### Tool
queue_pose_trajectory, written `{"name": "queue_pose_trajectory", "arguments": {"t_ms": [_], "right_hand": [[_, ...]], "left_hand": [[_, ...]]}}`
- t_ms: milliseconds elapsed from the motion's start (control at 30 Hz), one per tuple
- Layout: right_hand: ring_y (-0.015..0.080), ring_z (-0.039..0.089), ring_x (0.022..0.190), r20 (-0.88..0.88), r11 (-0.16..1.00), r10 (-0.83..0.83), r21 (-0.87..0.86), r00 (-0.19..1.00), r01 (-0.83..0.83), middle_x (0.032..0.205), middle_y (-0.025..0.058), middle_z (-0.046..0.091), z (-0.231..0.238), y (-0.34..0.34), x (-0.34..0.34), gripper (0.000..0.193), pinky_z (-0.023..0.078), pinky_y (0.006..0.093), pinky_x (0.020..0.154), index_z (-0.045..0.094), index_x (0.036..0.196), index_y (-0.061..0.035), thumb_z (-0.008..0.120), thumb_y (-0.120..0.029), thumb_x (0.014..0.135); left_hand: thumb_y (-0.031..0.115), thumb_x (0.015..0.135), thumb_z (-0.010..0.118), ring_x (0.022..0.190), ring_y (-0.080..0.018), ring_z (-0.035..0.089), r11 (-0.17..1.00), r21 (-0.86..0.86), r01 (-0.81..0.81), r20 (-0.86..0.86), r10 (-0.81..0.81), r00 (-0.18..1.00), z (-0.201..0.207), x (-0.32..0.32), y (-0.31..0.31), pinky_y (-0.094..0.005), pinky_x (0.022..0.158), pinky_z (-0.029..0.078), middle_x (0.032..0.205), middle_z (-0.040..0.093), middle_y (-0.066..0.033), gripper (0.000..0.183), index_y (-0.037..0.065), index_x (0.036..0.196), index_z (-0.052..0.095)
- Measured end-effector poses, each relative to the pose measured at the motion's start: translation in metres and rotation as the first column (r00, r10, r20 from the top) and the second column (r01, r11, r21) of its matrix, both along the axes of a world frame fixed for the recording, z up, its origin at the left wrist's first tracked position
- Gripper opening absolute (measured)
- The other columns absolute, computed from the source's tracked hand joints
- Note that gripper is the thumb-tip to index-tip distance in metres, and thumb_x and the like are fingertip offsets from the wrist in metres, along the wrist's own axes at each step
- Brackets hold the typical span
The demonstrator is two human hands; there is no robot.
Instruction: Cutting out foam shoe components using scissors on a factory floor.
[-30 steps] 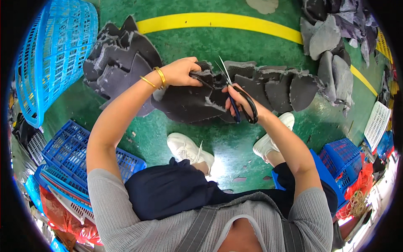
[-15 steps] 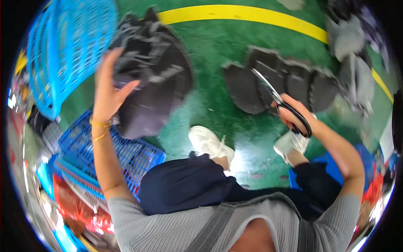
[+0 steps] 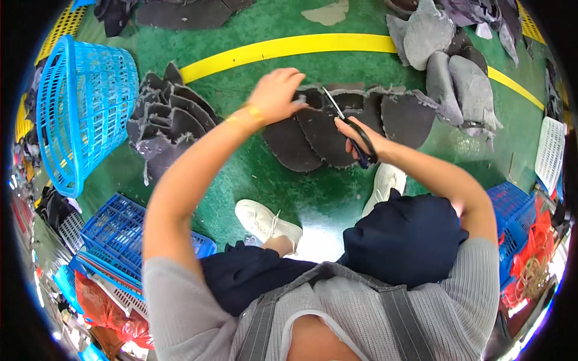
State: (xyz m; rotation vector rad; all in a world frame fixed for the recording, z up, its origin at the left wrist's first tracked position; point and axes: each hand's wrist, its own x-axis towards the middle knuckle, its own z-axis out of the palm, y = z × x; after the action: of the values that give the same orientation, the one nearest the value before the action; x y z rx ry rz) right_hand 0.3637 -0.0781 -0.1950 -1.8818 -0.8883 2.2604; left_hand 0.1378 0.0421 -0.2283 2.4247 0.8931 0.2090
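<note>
My right hand [image 3: 359, 137] grips a pair of scissors [image 3: 335, 103] by their black handles, the metal blades pointing away and to the left. Beneath them lies a row of overlapping dark grey fabric pieces [image 3: 408, 120] with rounded near ends and frayed, fuzzy edges. Over the row's left end reaches my left hand [image 3: 277, 95], thumb and fingers apart. Its fingertips are close to the fabric edge; whether they touch is unclear. Farther left, a heap of similar dark fabric pieces [image 3: 171, 117] lies stacked on the green floor.
A blue plastic basket [image 3: 102, 108] lies on its side at the left. Blue crates [image 3: 117, 225] stand near my left leg, with another blue crate [image 3: 510, 219] at the right. Light grey fabric pieces [image 3: 466, 87] lie far right, across a yellow floor line [image 3: 289, 48].
My left hand has left the heap at the left and moved right to the row. The scissors stay in my right hand. The view has shifted, showing more floor beyond the yellow line.
</note>
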Motion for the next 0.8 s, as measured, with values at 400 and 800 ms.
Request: {"name": "queue_pose_trajectory", "arguments": {"t_ms": [400, 800], "right_hand": [[0.0117, 0.049, 0.054, -0.186, 0.994, -0.046, 0.094, 0.981, 0.064, 0.070, 0.0044, 0.049, -0.027, 0.004, -0.019, 0.054, 0.039, 0.0258, 0.052, 0.042, 0.102, -0.0070, 0.041, -0.060, 0.090], [0.0196, 0.055, 0.074, -0.106, 0.951, 0.112, 0.300, 0.988, -0.076, 0.078, 0.0101, 0.054, 0.007, -0.043, 0.073, 0.044, 0.044, 0.0331, 0.068, 0.042, 0.119, -0.0080, 0.054, -0.040, 0.091]], "left_hand": [[0.021, 0.066, 0.078, 0.077, -0.0216, 0.058, 0.626, -0.618, -0.476, -0.241, 0.425, 0.873, -0.018, 0.005, -0.044, -0.0323, 0.071, 0.047, 0.085, 0.061, -0.0129, 0.039, 0.002, 0.089, 0.053], [0.015, 0.066, 0.074, 0.086, -0.0288, 0.058, 0.628, -0.762, -0.158, -0.366, -0.216, 0.905, 0.100, -0.024, -0.041, -0.0353, 0.077, 0.045, 0.092, 0.062, -0.0126, 0.024, 0.004, 0.082, 0.061]]}}
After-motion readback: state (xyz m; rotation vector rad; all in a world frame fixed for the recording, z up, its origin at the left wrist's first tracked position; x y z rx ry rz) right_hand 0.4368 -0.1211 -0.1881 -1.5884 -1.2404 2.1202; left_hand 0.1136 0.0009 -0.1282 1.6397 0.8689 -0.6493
